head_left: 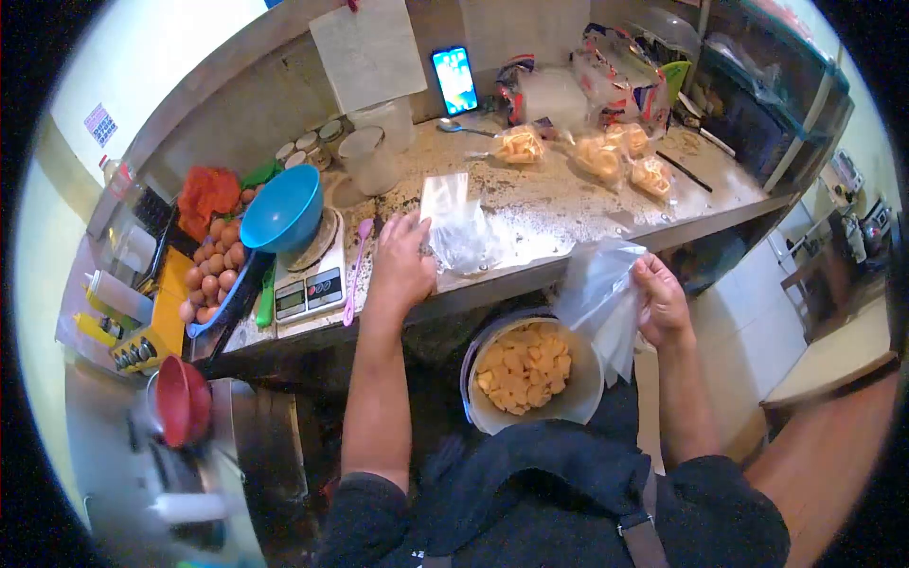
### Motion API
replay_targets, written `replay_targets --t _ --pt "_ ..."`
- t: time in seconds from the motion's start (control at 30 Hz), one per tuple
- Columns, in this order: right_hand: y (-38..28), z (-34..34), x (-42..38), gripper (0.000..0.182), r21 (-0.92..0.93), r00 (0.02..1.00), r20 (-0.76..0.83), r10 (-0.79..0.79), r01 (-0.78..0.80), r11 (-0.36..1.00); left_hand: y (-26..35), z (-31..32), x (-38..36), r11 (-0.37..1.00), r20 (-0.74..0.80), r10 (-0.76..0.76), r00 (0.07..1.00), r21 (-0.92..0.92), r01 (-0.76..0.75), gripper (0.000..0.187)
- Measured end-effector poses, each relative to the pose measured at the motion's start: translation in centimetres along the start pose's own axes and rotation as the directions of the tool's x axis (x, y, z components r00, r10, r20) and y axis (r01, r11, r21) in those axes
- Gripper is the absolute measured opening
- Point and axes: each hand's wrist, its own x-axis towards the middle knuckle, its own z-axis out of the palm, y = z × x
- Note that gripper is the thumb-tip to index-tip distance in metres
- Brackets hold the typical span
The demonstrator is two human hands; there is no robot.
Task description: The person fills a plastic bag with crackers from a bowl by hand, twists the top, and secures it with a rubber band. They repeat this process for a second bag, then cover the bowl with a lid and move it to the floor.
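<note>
My right hand [663, 301] pinches the edge of a clear plastic bag [597, 293], which hangs over the right rim of a white bucket [483, 414]. Inside the bucket are many pale orange, flat, chip-like pieces [525, 364]. My left hand [405, 254] rests on the counter with its fingers apart, holding nothing. Its fingertips are close to a stack of clear plastic bags [464, 232]; whether they touch is hard to tell. Left of that hand lie a pink spoon [358, 270] and a kitchen scale [311, 292].
Several filled, tied bags [598, 156] sit at the back right of the counter [540, 218], near a black stick [684, 171]. A lit phone [454, 81] leans on the wall. At left are a blue bowl [282, 210], eggs [216, 260] and jars [365, 159].
</note>
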Motion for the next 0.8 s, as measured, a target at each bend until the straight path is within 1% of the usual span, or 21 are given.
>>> replay_targets --t 0.03,0.07,0.1,0.13,0.2,0.23,0.3,0.33,0.4,0.43,0.47,0.5,0.53,0.57,0.6,0.63,0.67,0.7,0.73,0.8 --pt "0.4 -0.1 -0.2 0.012 -0.022 0.999 0.025 0.045 -0.045 0.999 0.6 -0.7 -0.2 1.000 0.011 0.003 1.000 0.002 -0.003 0.049" --pt "0.7 -0.1 -0.5 0.012 -0.045 0.995 0.049 0.089 -0.087 0.995 1.5 -1.2 -0.5 1.000 -0.031 0.024 0.999 0.001 -0.023 0.046" --pt "1.0 0.4 -0.7 0.012 -0.039 0.995 0.041 0.089 -0.088 0.995 2.3 -1.6 -0.6 0.999 -0.075 0.045 0.996 0.000 -0.045 0.042" --pt "1.1 1.2 -0.8 0.012 -0.034 0.994 0.025 0.104 -0.103 0.994 2.9 -1.7 -0.4 0.999 -0.069 0.049 0.996 -0.001 -0.050 0.042" --pt "1.2 2.5 -1.0 0.014 -0.026 0.991 -0.004 0.132 -0.132 0.991 3.9 -1.6 0.0 0.968 -0.101 0.137 0.985 -0.199 -0.155 0.035" --pt "1.2 2.5 -1.0 0.015 0.005 0.984 0.074 0.161 -0.162 0.987 4.1 -1.3 0.1 0.967 -0.100 0.138 0.985 -0.200 -0.156 0.035" --pt "1.7 2.2 -0.7 0.016 0.010 0.979 0.104 0.173 -0.175 0.984 4.0 -0.4 0.4 0.970 0.043 0.240 0.970 -0.039 -0.239 0.032" --pt "1.7 2.1 -0.6 0.017 0.017 0.974 0.133 0.186 -0.190 0.982 4.0 0.1 0.5 0.970 0.041 0.242 0.969 -0.040 -0.241 0.032" --pt "1.6 2.8 -1.2 0.019 0.012 0.971 0.115 0.210 -0.213 0.977 4.0 1.0 0.7 0.983 0.056 0.184 0.981 -0.011 -0.184 0.036" --pt "1.5 3.2 -1.5 0.020 0.010 0.966 0.099 0.237 -0.240 0.971 3.9 1.3 0.9 0.983 0.056 0.186 0.981 -0.010 -0.186 0.036" --pt "2.0 2.9 -1.6 0.020 0.011 0.966 0.101 0.237 -0.239 0.971 3.6 1.6 1.3 0.987 0.038 0.162 0.986 0.008 -0.162 0.040" --pt "2.5 2.4 -1.6 0.023 0.001 0.955 0.143 0.260 -0.262 0.965 3.3 2.0 1.6 0.990 0.019 0.135 0.991 0.027 -0.136 0.044" --pt "2.8 1.9 -1.7 0.025 -0.011 0.941 0.184 0.284 -0.287 0.958 3.0 2.5 1.8 0.991 0.018 0.131 0.991 0.029 -0.132 0.044" --pt "3.0 1.7 -1.9 0.030 -0.049 0.937 0.212 0.279 -0.275 0.960 2.5 3.0 2.2 0.977 0.072 0.121 0.990 0.170 -0.132 0.047" --pt "3.1 1.8 -2.1 0.030 -0.051 0.933 0.223 0.282 -0.278 0.959 1.9 3.4 2.6 0.941 0.121 0.098 0.988 0.311 -0.131 0.051" --pt "3.2 2.0 -2.3 0.031 -0.019 0.920 0.274 0.280 -0.286 0.958 1.5 4.0 3.0 0.939 0.116 0.089 0.989 0.320 -0.122 0.051" --pt "3.3 2.3 -2.5 0.032 0.013 0.904 0.325 0.278 -0.298 0.954 1.3 4.7 3.4 0.959 0.045 0.027 0.999 0.279 -0.039 0.052" --pt "3.2 2.7 -2.6 0.031 0.009 0.896 0.325 0.303 -0.323 0.946 1.7 4.4 3.7 0.972 -0.026 -0.037 0.999 0.232 0.042 0.053" --pt "3.6 2.4 -2.5 0.031 0.005 0.889 0.340 0.306 -0.327 0.945 1.8 3.7 3.9 0.969 -0.035 -0.046 0.998 0.241 0.053 0.053" --pt "4.2 1.2 -2.3 0.031 -0.062 0.870 0.373 0.322 -0.323 0.945 2.5 2.3 4.5 0.983 0.142 -0.155 0.978 0.122 0.138 0.052"
